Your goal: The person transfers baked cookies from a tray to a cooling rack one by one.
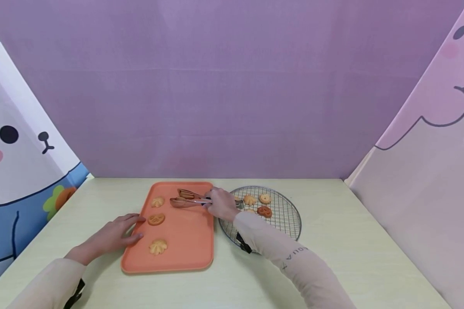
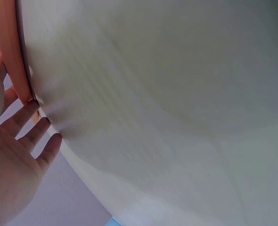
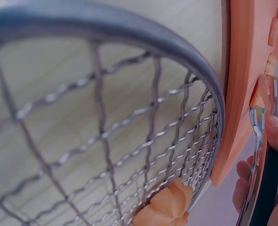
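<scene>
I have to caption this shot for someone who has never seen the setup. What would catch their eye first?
Probably the orange tray at the table's middle, with three cookies along its left side. Above its far end the right hand holds metal tongs gripping another cookie, while the left hand rests at the tray's left edge. Right of it sits a round wire rack.

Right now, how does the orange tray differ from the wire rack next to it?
The orange tray is a solid rounded rectangle; the wire rack is a round open metal grid. The tray lies on the left, with the left hand at its edge; the rack lies on the right, under the right hand, which holds tongs over the tray. Both lie flat on the table and carry cookies.
</scene>
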A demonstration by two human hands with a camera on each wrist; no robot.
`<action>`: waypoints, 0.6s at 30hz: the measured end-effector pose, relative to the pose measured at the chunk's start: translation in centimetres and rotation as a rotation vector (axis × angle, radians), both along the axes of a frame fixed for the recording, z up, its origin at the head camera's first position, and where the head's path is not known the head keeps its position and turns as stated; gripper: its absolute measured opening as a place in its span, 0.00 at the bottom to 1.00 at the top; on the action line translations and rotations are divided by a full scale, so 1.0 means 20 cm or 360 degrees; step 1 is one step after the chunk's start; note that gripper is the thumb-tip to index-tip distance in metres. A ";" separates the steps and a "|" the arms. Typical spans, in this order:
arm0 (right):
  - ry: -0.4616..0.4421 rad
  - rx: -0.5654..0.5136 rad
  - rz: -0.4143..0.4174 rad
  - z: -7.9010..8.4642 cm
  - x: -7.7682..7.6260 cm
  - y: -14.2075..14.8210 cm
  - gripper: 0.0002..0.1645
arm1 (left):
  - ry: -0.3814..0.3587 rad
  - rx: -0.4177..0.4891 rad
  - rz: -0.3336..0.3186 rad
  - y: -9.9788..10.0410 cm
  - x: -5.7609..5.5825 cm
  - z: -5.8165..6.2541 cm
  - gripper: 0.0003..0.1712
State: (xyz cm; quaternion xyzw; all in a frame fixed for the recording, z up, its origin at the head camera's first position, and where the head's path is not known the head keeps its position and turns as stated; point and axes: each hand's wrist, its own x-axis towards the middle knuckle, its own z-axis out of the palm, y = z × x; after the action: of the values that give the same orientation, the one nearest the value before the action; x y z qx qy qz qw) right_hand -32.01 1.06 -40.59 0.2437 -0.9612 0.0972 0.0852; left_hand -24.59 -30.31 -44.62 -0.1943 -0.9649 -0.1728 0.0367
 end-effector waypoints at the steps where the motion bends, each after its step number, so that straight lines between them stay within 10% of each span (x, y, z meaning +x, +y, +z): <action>1: 0.0002 -0.0002 0.0002 0.00 0.00 0.00 0.18 | 0.0000 0.0001 0.0003 0.00 0.00 0.00 0.32; 18: -0.0015 -0.0061 -0.0014 -0.01 -0.01 0.00 0.18 | 0.0004 -0.0004 -0.0004 0.01 0.01 0.01 0.31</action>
State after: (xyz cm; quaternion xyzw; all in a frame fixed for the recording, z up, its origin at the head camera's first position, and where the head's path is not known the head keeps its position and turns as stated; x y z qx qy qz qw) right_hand -32.21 0.96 -40.75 0.2375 -0.9606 0.1162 0.0858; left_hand -24.44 -30.16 -44.40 -0.1957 -0.9649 -0.1713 0.0374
